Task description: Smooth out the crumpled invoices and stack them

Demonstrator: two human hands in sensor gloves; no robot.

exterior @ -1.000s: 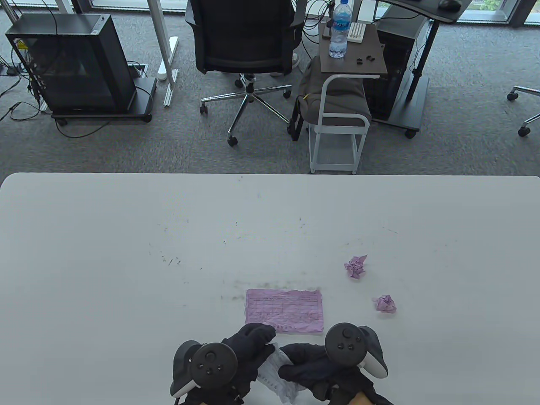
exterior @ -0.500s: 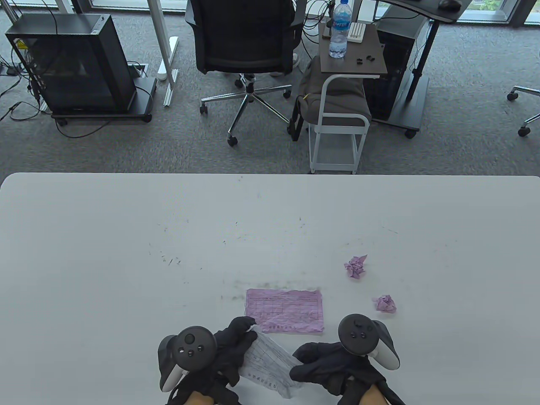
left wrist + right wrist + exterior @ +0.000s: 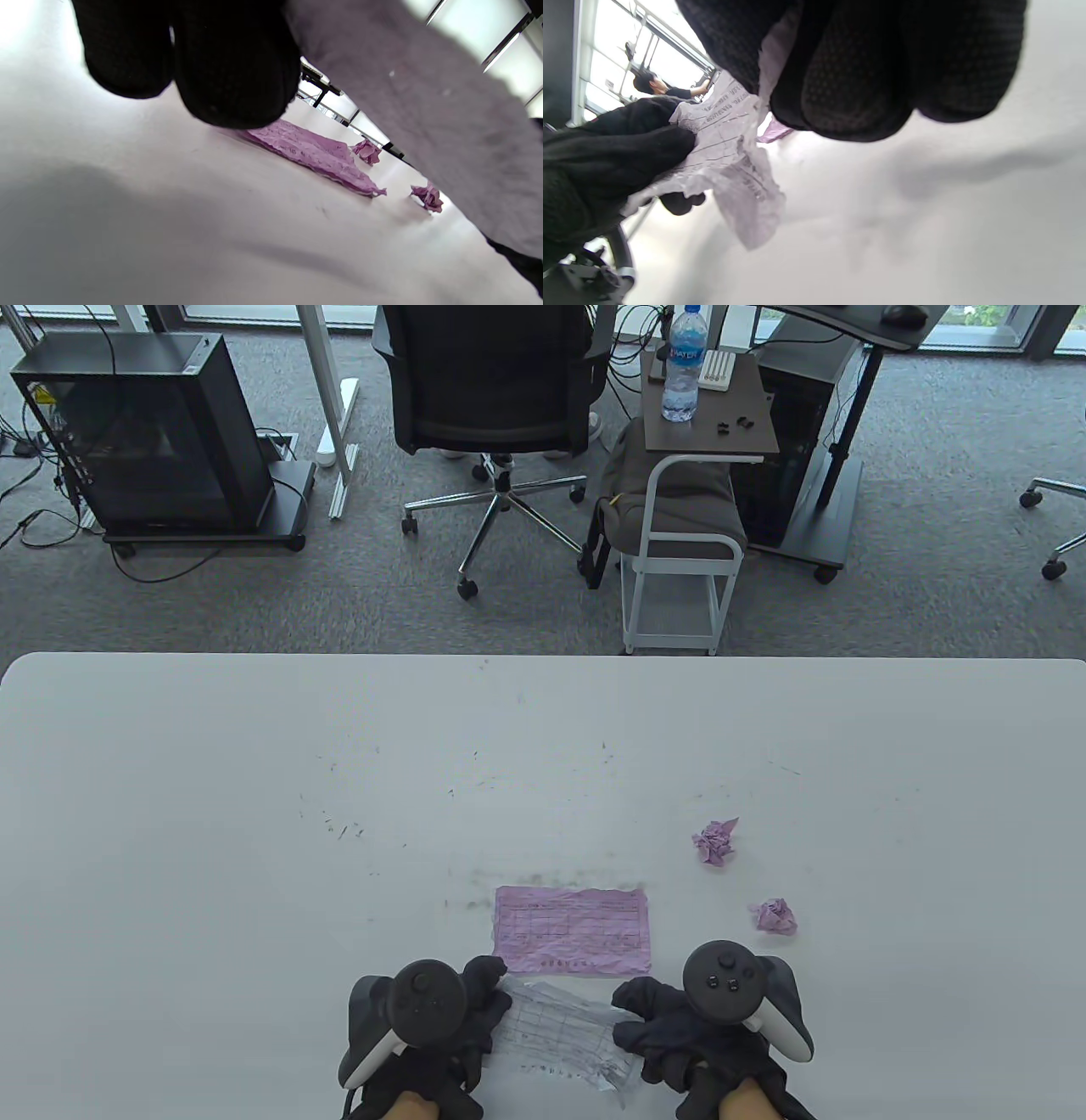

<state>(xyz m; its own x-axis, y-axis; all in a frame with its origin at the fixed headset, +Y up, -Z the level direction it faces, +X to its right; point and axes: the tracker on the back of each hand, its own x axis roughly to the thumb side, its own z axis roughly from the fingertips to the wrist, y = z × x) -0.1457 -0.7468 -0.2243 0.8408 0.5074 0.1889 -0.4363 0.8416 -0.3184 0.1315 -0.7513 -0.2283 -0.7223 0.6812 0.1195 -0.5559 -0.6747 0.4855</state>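
A creased white invoice [image 3: 564,1033] is stretched between both hands just above the table's [image 3: 212,814] near edge. My left hand [image 3: 484,1001] grips its left end and my right hand [image 3: 636,1018] grips its right end; the right wrist view shows the sheet [image 3: 729,140] pinched in the fingers. A flattened pink invoice [image 3: 573,929] lies flat just beyond the held sheet, also in the left wrist view [image 3: 309,150]. Two crumpled pink balls lie to the right, one farther [image 3: 715,841] and one nearer [image 3: 774,915].
The table's far edge borders a carpeted floor with an office chair [image 3: 496,407] and a small cart [image 3: 679,551]. Small dark scuff marks dot the table's middle.
The hands moved apart and pulled the white invoice from a partly crumpled strip into a wider, flatter sheet. It now lies level, close below the pink invoice.
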